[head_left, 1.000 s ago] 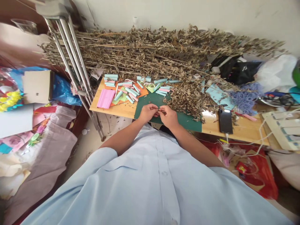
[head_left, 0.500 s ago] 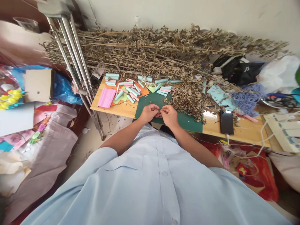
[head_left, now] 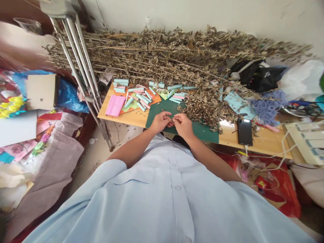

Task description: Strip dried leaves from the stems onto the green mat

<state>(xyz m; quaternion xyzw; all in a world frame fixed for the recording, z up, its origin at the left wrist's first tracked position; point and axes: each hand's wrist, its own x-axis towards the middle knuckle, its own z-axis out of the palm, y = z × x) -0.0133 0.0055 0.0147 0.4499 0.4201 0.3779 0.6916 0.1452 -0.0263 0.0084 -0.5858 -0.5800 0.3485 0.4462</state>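
Left hand (head_left: 162, 122) and right hand (head_left: 183, 125): curled, grip not discernible. Rightward drift could scatter dried leaves (head_left: 204, 108) beside the right hand.

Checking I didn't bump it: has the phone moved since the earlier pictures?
No, the phone keeps its place against the table's front edge.

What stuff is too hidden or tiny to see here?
In the head view:
Whatever the left hand and right hand pinch, if anything: tiny, covered by fingers.
The green mat's back right part: under dried leaves.
The metal crutches' top: cut off by the upper edge.
The black phone's screen: too small to read.
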